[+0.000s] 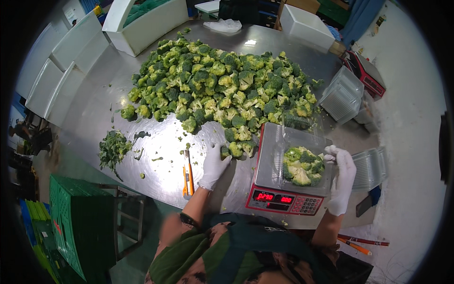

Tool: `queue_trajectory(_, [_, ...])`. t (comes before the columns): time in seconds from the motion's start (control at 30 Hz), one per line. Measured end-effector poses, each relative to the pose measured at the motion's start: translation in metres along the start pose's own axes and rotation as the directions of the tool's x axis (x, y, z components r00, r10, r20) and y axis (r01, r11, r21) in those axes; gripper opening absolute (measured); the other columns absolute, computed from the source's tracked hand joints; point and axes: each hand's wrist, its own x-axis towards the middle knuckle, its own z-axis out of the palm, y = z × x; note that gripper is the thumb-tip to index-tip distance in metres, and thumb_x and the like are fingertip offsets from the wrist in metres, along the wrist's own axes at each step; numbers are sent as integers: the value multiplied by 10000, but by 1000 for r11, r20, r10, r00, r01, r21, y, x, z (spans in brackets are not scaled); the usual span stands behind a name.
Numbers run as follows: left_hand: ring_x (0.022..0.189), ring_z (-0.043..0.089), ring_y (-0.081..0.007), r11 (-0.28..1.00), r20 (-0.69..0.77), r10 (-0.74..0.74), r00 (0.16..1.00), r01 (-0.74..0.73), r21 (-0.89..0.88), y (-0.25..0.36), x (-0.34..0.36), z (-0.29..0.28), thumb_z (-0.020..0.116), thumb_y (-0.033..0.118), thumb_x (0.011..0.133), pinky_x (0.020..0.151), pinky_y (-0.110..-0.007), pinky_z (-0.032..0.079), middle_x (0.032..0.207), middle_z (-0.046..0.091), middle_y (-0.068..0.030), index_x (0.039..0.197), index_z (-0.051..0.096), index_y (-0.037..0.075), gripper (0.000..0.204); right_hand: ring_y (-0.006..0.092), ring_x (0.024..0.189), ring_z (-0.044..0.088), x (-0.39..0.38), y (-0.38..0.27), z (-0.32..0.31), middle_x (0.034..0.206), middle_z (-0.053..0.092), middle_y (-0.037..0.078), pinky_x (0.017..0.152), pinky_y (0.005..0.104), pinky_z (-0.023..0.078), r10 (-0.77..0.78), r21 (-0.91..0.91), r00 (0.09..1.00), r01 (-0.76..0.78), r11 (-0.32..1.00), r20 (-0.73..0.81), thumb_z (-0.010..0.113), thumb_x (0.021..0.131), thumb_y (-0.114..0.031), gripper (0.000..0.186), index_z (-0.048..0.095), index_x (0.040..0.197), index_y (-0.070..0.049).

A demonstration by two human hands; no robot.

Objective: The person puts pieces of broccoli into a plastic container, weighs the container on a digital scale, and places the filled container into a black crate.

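My left hand [215, 166], in a white glove, rests on the metal table with fingers and thumb curved round a small broccoli floret [224, 152]. Several more florets [243, 142] lie just beyond it. On the right, a red digital scale [263, 182] with a lit display carries an open clear plastic box. Cut broccoli [302, 165] sits in the box's near half; its transparent lid leans toward the pile. My right hand [341, 177], also white-gloved, is at the box's right edge, its bent fingers closed at the rim.
A large broccoli pile [217, 85] covers the table's middle. An orange utility knife [188, 174] and leaf scraps [115, 147] lie left. Stacked clear boxes [343, 97], more boxes [371, 168], a second scale [366, 73] and a phone [364, 206] are right. White foam boxes [146, 28] stand behind.
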Motion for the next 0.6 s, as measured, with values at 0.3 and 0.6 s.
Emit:
queue_trajectory(0.3, [988,628,-164,46,501,30,865,499,-865,39,-7,-67,660,281,968,861,-335,542,1178,619,-91,1389,483,16,528,246,1050,641,-54,17,149,1288,635,117,942,349,517,-151,-293,867,317,902,475,665,926,-120,347,656,1268,-63])
queue_trajectory(0.6, [1141,575,-159,160,652,317,688,639,-752,99,-16,-51,541,532,1010,969,-295,472,1215,603,-91,1421,462,-8,684,209,1116,651,-62,41,120,1231,666,139,973,327,513,-146,-187,967,186,965,209,774,866,-90,433,584,1248,-15])
